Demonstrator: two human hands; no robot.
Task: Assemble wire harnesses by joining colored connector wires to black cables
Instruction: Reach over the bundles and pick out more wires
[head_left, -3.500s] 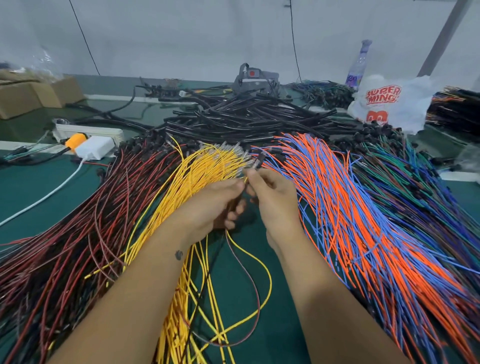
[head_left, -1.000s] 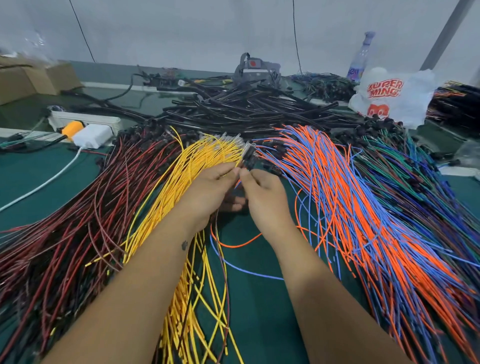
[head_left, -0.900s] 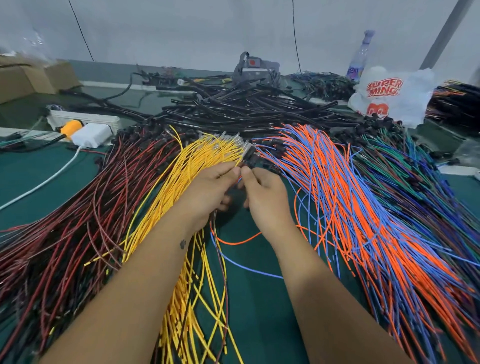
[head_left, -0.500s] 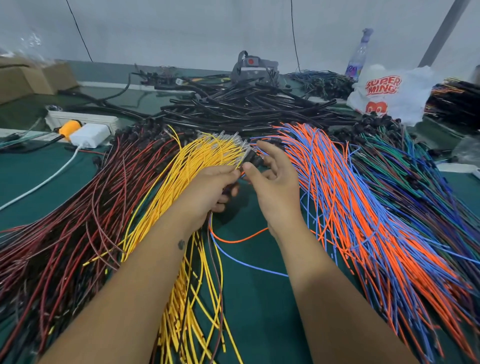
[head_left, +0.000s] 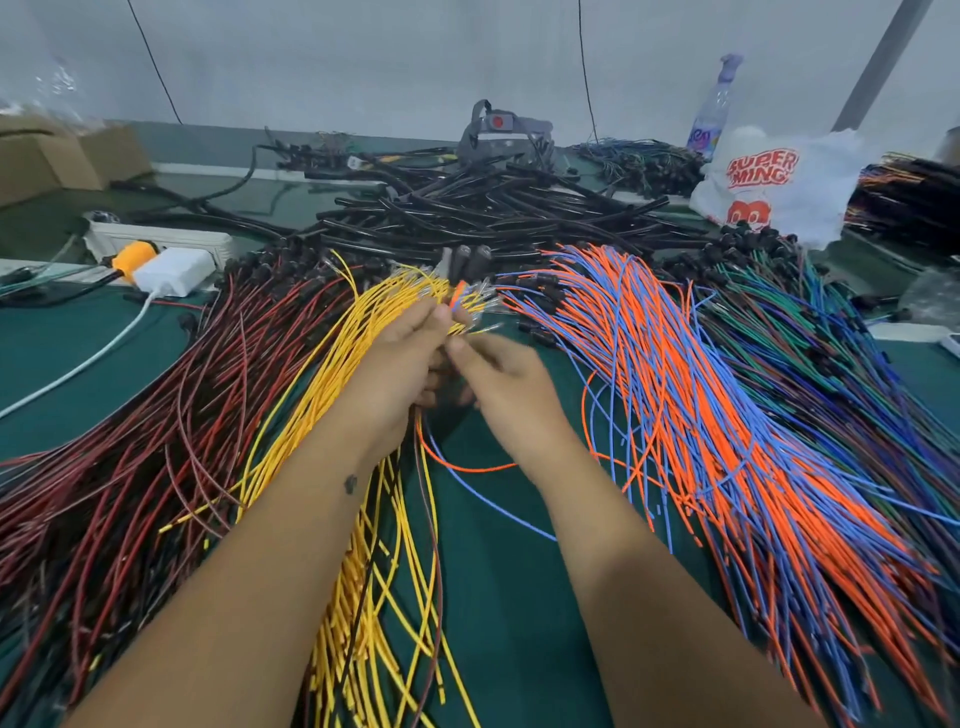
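My left hand (head_left: 405, 358) grips a small bundle of wires whose black connectors (head_left: 467, 260) stick up above its fingers, with an orange and blue wire end (head_left: 454, 296) just below them. My right hand (head_left: 504, 379) is blurred and pressed against the left, its thumb and curled fingers pinching the same bundle. A loose orange wire (head_left: 467, 467) and a blue wire (head_left: 498, 506) trail from under the hands. The black cables (head_left: 493, 208) lie piled behind. Yellow wires (head_left: 332, 395) fan out under my left forearm.
Orange and blue wires (head_left: 701, 389) spread on the right, green and blue ones (head_left: 831, 338) beyond, dark red ones (head_left: 156, 415) on the left. A power strip (head_left: 156, 241), cardboard boxes (head_left: 52, 156), a white plastic bag (head_left: 779, 182) and a bottle (head_left: 714, 104) stand behind on the green table (head_left: 493, 597).
My right hand, spread open half a second ago, has come back against the left and closed on the bundle. The left hand has lifted the connectors slightly higher.
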